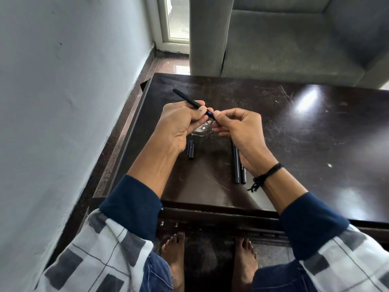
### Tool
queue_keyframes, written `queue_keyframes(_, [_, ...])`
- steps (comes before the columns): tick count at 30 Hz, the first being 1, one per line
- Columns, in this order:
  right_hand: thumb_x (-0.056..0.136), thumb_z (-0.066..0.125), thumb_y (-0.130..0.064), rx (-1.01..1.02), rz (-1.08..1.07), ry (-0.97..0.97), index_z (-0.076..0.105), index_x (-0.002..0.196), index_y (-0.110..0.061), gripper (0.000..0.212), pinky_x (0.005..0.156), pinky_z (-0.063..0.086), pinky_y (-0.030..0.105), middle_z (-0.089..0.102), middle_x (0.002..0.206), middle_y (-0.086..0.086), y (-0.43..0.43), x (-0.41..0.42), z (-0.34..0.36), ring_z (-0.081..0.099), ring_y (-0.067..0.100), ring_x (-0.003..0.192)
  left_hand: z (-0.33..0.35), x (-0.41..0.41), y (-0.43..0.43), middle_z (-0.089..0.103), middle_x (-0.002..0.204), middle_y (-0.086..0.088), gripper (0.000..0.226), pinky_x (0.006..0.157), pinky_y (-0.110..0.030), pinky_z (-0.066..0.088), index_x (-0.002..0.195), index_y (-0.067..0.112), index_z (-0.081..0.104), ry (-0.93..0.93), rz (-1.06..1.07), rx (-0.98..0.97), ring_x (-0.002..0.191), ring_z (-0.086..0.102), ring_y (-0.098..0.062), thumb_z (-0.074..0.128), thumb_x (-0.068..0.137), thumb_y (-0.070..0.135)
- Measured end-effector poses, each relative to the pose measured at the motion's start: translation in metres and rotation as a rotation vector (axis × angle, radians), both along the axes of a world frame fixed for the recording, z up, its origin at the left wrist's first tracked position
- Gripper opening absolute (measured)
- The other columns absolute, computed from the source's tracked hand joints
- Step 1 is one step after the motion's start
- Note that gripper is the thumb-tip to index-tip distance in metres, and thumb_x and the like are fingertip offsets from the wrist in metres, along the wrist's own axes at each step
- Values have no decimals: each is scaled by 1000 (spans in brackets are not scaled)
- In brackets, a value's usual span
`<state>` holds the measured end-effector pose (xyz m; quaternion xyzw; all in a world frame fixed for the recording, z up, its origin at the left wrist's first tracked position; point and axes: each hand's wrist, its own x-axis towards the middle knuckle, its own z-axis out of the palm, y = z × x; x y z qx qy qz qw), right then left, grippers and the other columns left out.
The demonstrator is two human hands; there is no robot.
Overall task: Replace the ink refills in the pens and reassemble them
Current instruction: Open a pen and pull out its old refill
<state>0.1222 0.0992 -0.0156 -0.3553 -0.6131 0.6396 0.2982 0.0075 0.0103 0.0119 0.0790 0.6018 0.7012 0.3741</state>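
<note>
My left hand [181, 121] grips a dark pen barrel [186, 99] that slants up and to the left above the table. My right hand [237, 127] pinches the barrel's near end, the tip section [211, 115], between thumb and forefinger. A black pen cap [191, 149] lies on the dark table [305, 148] just below my left hand. Two more dark pens [239, 165] lie side by side under my right wrist, partly hidden by it.
The table is a glossy, scratched dark brown top with its near edge by my knees. A white wall runs along the left. A grey sofa [294, 43] stands behind the table's far edge. My bare feet are on the floor below.
</note>
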Motion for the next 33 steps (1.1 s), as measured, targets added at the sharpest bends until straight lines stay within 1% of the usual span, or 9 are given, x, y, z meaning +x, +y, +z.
queue_keyframes(2, [88,80,-11,24,3,11,73,85,-7,8,68,56,26,74,76,9,1,0,0,67,17,70,0,0,0,74,98,-23,15,75,-26,62,98,-4,71,-5,-5,7,92,76,-27,64,88,-13])
queue_keyframes(4, [83,82,-4,48,14,19,72,84,-11,12,71,55,29,70,77,6,3,1,0,64,17,74,1,0,-1,74,98,-24,16,77,-26,62,100,-5,69,-5,-6,15,92,76,-27,63,88,-13])
queue_keyframes(8, [81,83,1,67,35,23,72,94,-8,19,80,58,35,66,83,4,2,1,-2,63,16,81,2,0,-1,74,99,-24,16,76,-26,62,101,-5,69,-4,-1,13,93,75,-28,63,89,-12])
queue_keyframes(13, [87,81,-11,30,29,45,72,98,-1,18,65,57,21,71,78,3,1,1,1,67,10,68,1,0,-2,75,93,-19,16,72,-24,61,100,-3,71,2,-13,4,85,76,-23,64,89,-11])
queue_keyframes(17, [89,77,-5,40,32,30,74,91,1,7,59,54,17,72,70,-1,1,0,1,65,4,59,1,0,-2,76,91,-18,17,72,-23,61,102,-3,71,-3,-23,5,84,76,-22,62,90,-11])
queue_keyframes(20, [88,77,-1,36,36,17,74,93,-1,6,61,54,18,71,72,0,0,0,2,65,6,62,1,-3,-2,76,93,-19,18,74,-24,61,106,-4,69,-10,-15,9,90,76,-25,61,91,-10])
queue_keyframes(25, [86,78,-3,55,72,-36,76,97,-10,13,69,50,24,64,72,-4,3,1,-1,60,12,75,1,-12,-3,75,92,-18,17,69,-21,59,104,-1,68,-22,12,27,86,75,-21,58,93,-10])
queue_keyframes(30, [87,78,-2,84,122,-108,78,98,-9,13,68,47,18,65,76,-1,9,2,-3,57,5,67,-1,-19,-4,71,91,-13,19,71,-20,58,100,4,65,10,60,42,88,73,-18,54,95,-11])
queue_keyframes(33, [87,76,-1,116,135,-191,79,92,-12,12,66,45,17,64,76,2,14,4,-5,54,5,65,0,-25,-4,68,89,-11,20,74,-19,59,95,6,63,2,110,69,86,71,-16,51,97,-10])
